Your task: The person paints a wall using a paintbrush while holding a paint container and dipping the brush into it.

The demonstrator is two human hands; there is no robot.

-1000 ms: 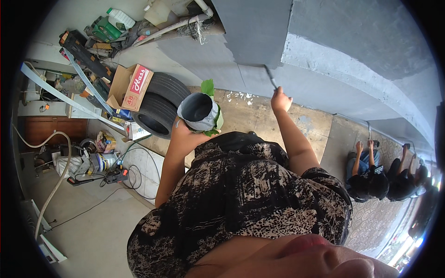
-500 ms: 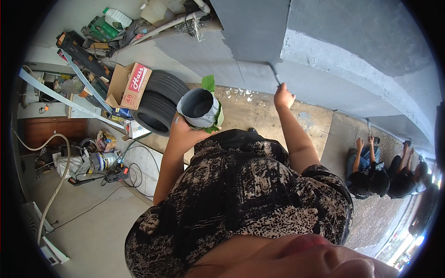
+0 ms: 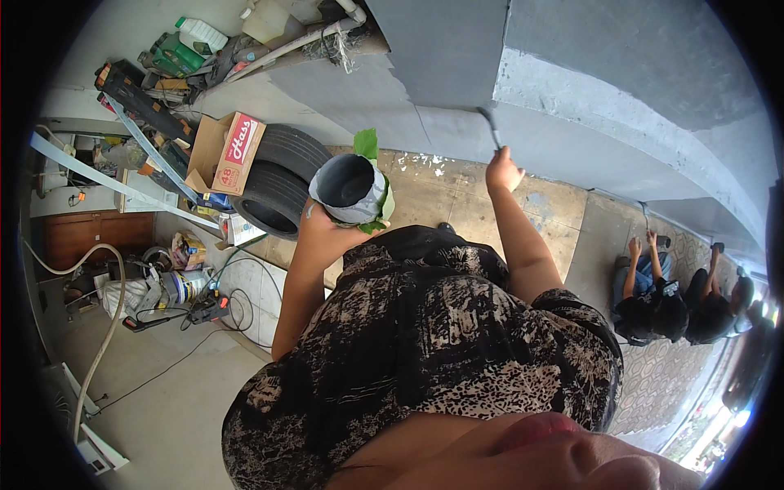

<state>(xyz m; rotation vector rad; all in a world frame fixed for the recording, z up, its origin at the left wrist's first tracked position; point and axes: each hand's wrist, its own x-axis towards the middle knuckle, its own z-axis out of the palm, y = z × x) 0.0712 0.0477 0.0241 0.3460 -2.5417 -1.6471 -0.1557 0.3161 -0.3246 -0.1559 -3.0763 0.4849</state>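
At one o'clock, the brush (image 3: 495, 135), clasped in the right hand (image 3: 504, 171), is being drawn toward three o'clock along the grey wall (image 3: 449, 131), so a further stretch is apparently being stroked. At eleven o'clock, the grey container (image 3: 357, 215) is being grasped by the left hand (image 3: 328, 233).

Head-worn fisheye view, facing downward

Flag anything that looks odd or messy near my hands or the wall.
White flecks are scattered on the tan floor beside the grey wall, possibly dropped chips or splashes. Also, green leaves stick out beside the grey-smeared container in your left hand, unusual there.
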